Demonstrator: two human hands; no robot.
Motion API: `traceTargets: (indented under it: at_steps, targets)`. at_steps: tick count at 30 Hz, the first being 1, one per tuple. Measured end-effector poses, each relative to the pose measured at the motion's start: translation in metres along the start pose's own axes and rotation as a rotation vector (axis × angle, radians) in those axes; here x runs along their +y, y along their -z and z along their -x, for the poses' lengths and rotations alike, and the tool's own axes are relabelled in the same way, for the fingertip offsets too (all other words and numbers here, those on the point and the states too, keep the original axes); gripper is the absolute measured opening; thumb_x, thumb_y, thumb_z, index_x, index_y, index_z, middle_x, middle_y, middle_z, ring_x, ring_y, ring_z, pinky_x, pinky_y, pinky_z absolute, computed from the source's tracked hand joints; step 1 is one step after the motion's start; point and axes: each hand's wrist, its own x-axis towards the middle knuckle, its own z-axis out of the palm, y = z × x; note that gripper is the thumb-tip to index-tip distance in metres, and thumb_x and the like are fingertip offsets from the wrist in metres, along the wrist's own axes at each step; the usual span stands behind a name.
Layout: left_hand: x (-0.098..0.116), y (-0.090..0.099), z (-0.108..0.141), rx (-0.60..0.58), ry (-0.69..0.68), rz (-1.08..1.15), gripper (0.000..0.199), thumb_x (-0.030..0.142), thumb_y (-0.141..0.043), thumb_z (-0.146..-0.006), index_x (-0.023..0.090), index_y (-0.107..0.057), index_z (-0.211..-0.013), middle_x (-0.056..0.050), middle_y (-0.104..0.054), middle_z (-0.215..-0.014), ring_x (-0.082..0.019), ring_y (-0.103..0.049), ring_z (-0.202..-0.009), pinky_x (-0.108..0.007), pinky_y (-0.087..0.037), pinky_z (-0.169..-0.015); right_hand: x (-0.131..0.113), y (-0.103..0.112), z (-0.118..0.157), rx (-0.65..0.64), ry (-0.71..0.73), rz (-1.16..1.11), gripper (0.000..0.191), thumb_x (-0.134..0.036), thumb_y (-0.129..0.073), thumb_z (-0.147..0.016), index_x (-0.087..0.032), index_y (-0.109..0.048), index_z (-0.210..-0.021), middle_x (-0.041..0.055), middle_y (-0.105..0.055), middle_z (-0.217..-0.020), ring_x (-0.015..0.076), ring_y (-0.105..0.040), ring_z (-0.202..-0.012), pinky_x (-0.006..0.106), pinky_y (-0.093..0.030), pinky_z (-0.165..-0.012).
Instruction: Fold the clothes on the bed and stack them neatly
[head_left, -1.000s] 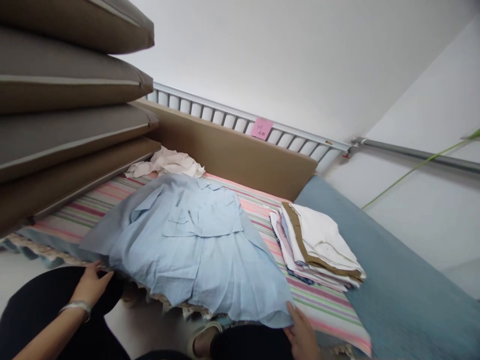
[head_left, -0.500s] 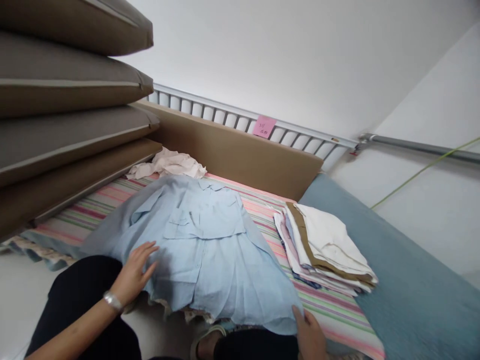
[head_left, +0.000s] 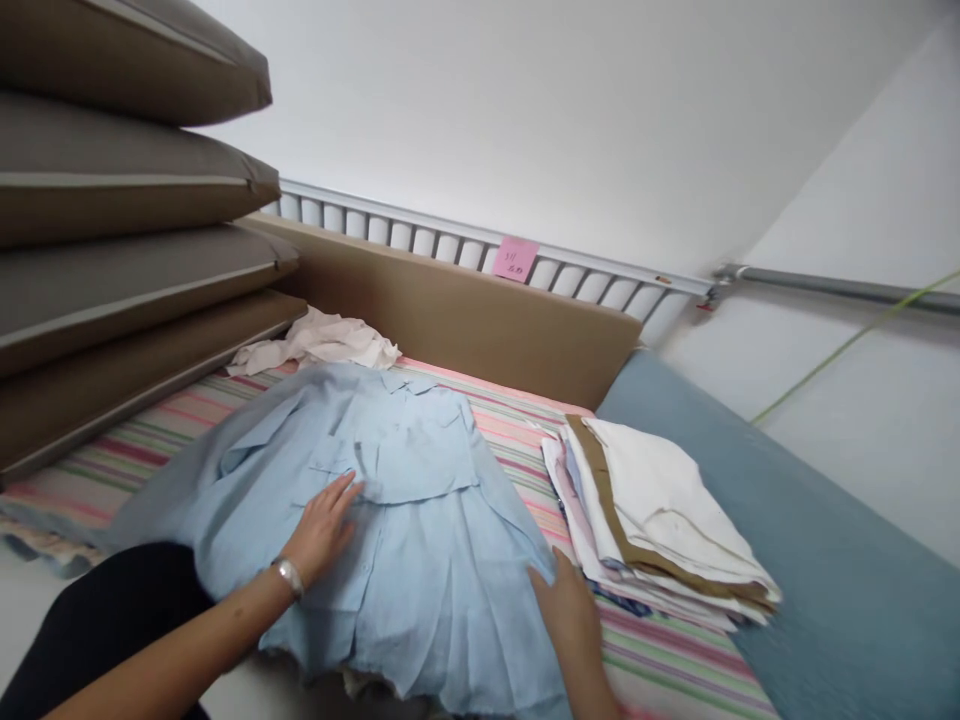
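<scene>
A light blue button-front shirt dress lies spread out, collar toward the far side, with a flap across its chest and gathers below. My left hand, a silvery band at its wrist, rests over the dress front just below the flap. Its fingers are apart and hold nothing. At the right side edge of the dress is my right hand. Its thumb lies on the blue cloth, apart from the fingers; the tips of some fingers are hard to make out.
A striped sheet lies beneath. Folded clothes are stacked at right, white on top. A crumpled pale pink cloth sits behind the dress. Thick brown-grey cushions pile up at left. A brown panel stands along the railing.
My right hand has left the hem corner and moved up along the dress's right edge. My left hand has moved up and right onto the dress front. The view has shifted slightly.
</scene>
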Motion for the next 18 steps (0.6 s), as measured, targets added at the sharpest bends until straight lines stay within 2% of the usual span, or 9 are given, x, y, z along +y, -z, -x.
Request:
traceTargets:
  at_steps: [2, 4, 6, 8, 12, 18]
  targets:
    - [-0.02, 0.004, 0.009, 0.046, 0.07, -0.012, 0.044, 0.03, -0.043, -0.085, 0.015, -0.042, -0.126, -0.012, -0.042, -0.135, -0.023, -0.043, -0.12, -0.039, -0.038, -0.099, -0.011, 0.001, -0.011, -0.022, 0.011, 0.043, 0.056, -0.043, -0.04, -0.078, -0.012, -0.042, -0.124, 0.0157, -0.057, -0.113, 0.0297, -0.052, -0.105, 0.039, -0.042, -0.085]
    - [-0.044, 0.01, 0.017, 0.044, 0.148, -0.063, 0.043, 0.035, -0.04, -0.087, 0.012, -0.046, -0.122, -0.014, -0.047, -0.13, -0.023, -0.044, -0.118, -0.038, -0.037, -0.1, -0.017, 0.003, -0.021, -0.093, -0.01, 0.054, 0.051, -0.045, -0.038, -0.079, -0.014, -0.047, -0.118, 0.0149, -0.059, -0.107, 0.0293, -0.057, -0.098, 0.039, -0.044, -0.08]
    - [-0.065, 0.014, 0.024, -0.006, 0.218, -0.153, 0.043, 0.038, -0.04, -0.086, 0.011, -0.051, -0.119, -0.013, -0.049, -0.128, -0.025, -0.042, -0.12, -0.04, -0.035, -0.101, -0.016, 0.006, -0.029, -0.17, -0.024, 0.071, 0.043, -0.044, -0.033, -0.081, -0.016, -0.052, -0.108, 0.0138, -0.063, -0.099, 0.0285, -0.06, -0.089, 0.038, -0.045, -0.073]
    - [-0.079, 0.016, 0.03, -0.076, 0.262, -0.248, 0.044, 0.039, -0.042, -0.085, 0.014, -0.053, -0.119, -0.011, -0.047, -0.131, -0.027, -0.037, -0.125, -0.043, -0.032, -0.101, -0.011, 0.007, -0.035, -0.175, -0.03, 0.12, 0.037, -0.038, -0.028, -0.083, -0.019, -0.054, -0.101, 0.0128, -0.065, -0.091, 0.0284, -0.062, -0.083, 0.038, -0.045, -0.068]
    - [-0.082, 0.014, 0.04, -0.167, 0.272, -0.336, 0.043, 0.038, -0.041, -0.086, 0.023, -0.05, -0.125, -0.005, -0.04, -0.138, -0.028, -0.029, -0.13, -0.047, -0.025, -0.103, 0.001, 0.003, -0.041, -0.107, -0.077, 0.188, 0.037, -0.034, -0.023, -0.085, -0.02, -0.053, -0.101, 0.0136, -0.065, -0.088, 0.0279, -0.063, -0.081, 0.036, -0.045, -0.065]
    - [-0.075, 0.016, 0.04, -0.187, 0.306, -0.298, 0.043, 0.039, -0.039, -0.086, 0.026, -0.05, -0.125, -0.003, -0.038, -0.14, -0.026, -0.027, -0.131, -0.045, -0.022, -0.104, 0.005, -0.001, -0.037, -0.151, -0.129, 0.166, 0.046, -0.041, -0.016, -0.086, -0.019, -0.053, -0.103, 0.0145, -0.065, -0.092, 0.0281, -0.064, -0.082, 0.036, -0.047, -0.065]
